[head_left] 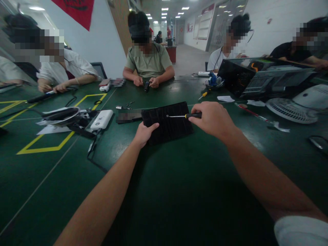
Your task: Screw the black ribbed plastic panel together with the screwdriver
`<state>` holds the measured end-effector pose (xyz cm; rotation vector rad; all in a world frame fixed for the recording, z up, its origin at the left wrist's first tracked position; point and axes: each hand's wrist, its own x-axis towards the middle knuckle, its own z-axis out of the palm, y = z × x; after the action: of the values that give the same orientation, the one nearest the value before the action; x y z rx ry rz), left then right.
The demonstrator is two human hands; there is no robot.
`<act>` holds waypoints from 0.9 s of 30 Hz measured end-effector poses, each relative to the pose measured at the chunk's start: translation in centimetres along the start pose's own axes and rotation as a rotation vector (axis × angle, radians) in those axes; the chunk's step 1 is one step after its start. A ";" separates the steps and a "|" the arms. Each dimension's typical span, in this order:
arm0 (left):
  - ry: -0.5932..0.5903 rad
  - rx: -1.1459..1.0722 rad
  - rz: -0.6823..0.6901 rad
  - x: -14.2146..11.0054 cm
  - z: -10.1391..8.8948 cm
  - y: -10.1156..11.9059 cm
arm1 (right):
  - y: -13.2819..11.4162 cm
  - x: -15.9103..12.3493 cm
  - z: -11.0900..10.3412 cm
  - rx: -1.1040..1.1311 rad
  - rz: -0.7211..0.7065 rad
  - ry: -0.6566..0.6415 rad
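A black rectangular panel (176,128) with raised ribs is in front of me at the middle of the table, slightly tilted. My left hand (144,135) grips its near left edge, thumb on top and the other fingers mostly hidden. In my right hand (214,118), closed fingers hold a screwdriver (194,115) with a black and yellow handle. Its thin metal shaft points left across the panel, and the tip meets a small round silver spot, perhaps a screw head. Just left of the panel lies a dark flat object (128,117), partly blurred out.
Small metal parts (125,105) lie beyond the flat object. Leftward are a white power bank (101,119) and cables. On the right stand a white fan (292,106), an opened computer case (276,80) and another screwdriver (203,95). Several people sit around the green table (164,191).
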<state>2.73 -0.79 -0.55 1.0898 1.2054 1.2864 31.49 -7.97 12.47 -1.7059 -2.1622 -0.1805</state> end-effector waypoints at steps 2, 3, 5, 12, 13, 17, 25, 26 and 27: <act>0.004 0.000 0.007 0.0 0.0 0.0 | -0.1 0.0 0.0 -0.001 0.009 0.002; 0.005 -0.002 0.005 0.0 0.1 0.0 | -0.1 0.0 0.0 0.004 0.010 0.003; 0.002 -0.004 -0.006 -0.1 0.1 0.0 | -0.2 -0.1 0.1 0.015 0.013 0.006; -0.004 -0.014 -0.008 -0.1 0.1 0.3 | -0.4 -0.1 0.0 0.031 0.012 0.031; -0.003 -0.011 -0.007 -0.1 0.1 0.3 | -0.4 -0.1 0.0 0.037 0.010 0.027; -0.003 0.006 0.002 -0.2 0.1 0.3 | -0.5 -0.2 0.1 0.062 -0.006 0.018; 0.005 -0.005 -0.020 -0.2 0.1 0.3 | -0.5 -0.1 0.2 0.083 -0.005 -0.013; 0.001 -0.004 -0.017 -0.1 0.1 0.3 | -0.4 0.0 0.2 0.083 -0.008 -0.012; -0.001 -0.001 -0.013 -0.1 0.1 0.3 | -0.3 0.0 0.3 0.078 -0.012 -0.011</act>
<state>2.80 -0.90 -0.27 1.0798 1.2089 1.2766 31.10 -7.95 12.22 -1.6551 -2.1588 -0.0892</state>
